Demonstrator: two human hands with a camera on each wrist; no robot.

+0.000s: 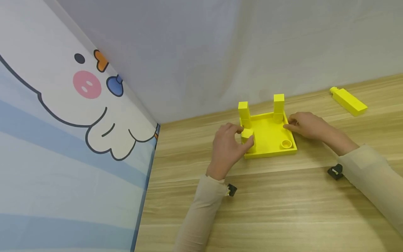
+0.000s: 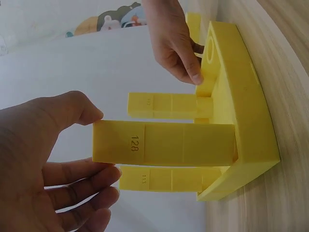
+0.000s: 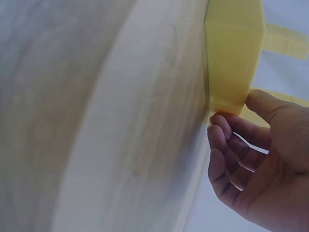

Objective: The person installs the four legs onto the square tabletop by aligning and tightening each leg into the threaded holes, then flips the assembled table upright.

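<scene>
In the head view a shallow yellow square tray [image 1: 267, 134] lies on the table. My left hand [image 1: 224, 148] pinches the top of an upright square yellow post [image 2: 164, 143], marked 128, between thumb and fingers. The post's lower end sits in the tray's near left corner. My right hand [image 1: 308, 125] grips the tray's right side wall, thumb at the rim and fingers curled against the outside. Two more posts, one at back left [image 1: 244, 111] and one at back right [image 1: 278, 106], stand upright in the corners. A round socket [image 1: 286, 144] shows in the near right corner.
A loose yellow post [image 1: 349, 101] with a narrow knobbed end lies on the wooden table [image 1: 267, 210] to the right, near the back wall [image 1: 201, 63]. A printed cartoon panel [image 1: 78, 140] borders the left side. Small black devices sit at both wrists.
</scene>
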